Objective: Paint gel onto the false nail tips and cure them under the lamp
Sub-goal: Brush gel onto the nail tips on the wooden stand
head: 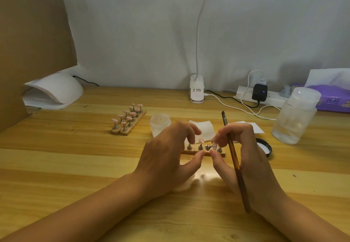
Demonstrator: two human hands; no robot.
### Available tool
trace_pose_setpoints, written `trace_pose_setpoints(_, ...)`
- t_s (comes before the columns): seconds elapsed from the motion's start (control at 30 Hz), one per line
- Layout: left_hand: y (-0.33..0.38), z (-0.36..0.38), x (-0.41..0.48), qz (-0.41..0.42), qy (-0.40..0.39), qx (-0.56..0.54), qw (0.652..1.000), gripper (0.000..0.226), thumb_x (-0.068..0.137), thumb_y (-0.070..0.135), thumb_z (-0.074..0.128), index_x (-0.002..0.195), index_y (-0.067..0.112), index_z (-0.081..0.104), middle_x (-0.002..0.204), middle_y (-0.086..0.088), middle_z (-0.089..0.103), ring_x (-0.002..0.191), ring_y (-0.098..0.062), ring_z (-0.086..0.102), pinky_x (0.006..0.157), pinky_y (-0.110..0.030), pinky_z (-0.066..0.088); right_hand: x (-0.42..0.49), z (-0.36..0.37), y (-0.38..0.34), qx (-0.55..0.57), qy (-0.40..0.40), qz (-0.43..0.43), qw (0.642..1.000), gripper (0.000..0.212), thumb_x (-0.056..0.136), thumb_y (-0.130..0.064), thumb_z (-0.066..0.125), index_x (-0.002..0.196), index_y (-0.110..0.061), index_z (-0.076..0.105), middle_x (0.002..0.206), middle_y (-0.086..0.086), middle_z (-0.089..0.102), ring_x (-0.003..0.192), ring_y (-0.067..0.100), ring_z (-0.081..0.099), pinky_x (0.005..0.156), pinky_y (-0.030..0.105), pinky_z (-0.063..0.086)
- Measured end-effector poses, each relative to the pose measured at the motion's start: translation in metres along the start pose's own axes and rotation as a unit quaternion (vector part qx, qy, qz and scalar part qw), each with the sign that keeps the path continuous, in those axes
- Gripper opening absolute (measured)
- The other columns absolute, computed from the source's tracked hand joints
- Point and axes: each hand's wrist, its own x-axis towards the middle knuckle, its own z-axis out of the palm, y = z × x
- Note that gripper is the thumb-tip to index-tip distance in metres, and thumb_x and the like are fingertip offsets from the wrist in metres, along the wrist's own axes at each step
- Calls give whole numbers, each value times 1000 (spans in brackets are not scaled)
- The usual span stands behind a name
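A small wooden strip (191, 151) with several metal pegs lies in front of me. One peg carries a pink nail tip (200, 140). My left hand (168, 158) curls over the strip's left end, thumb against its front edge. My right hand (240, 147) pinches another pale nail tip (215, 145) over a peg, and a brown brush (233, 158) is tucked between its fingers, bristles up. Two more wooden strips (128, 120) with several pink tips stand at the back left. The white curing lamp (55, 92) sits at the far left.
A small clear gel jar (160, 123) and white wipes (206, 128) lie behind my hands, a black lid (265, 146) to the right. A clear plastic bottle (295, 116), a power strip (265, 95) with cables, a purple tissue pack (333, 97), a desk lamp base (197, 90) and cardboard (32, 42) ring the table.
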Motion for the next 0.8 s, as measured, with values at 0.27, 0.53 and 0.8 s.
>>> trace_pose_setpoints(0.27,-16,5,-2,-126,-97,45,986,59,79,49,66,120,36,25,106,18,47,90,-2,46,72,-22,42,2,-2,12,-34,5,29,999,55,79,-8,76,117,-26,40,101,-17,55,99,14,60,86,45,53)
trace_pose_setpoints(0.53,-20,5,0,-165,-122,37,978,45,82,39,67,116,36,36,102,16,56,97,-6,54,84,-32,51,0,2,17,-81,-11,18,996,55,79,-11,76,119,-26,40,101,-27,46,99,14,54,88,45,50)
trace_pose_setpoints(0.8,-15,5,-1,-108,-113,64,986,47,79,35,66,112,36,33,93,15,57,82,-5,55,68,-25,49,-1,0,17,-89,-31,25,995,52,81,-12,74,119,-27,42,100,-29,47,102,14,52,86,42,50)
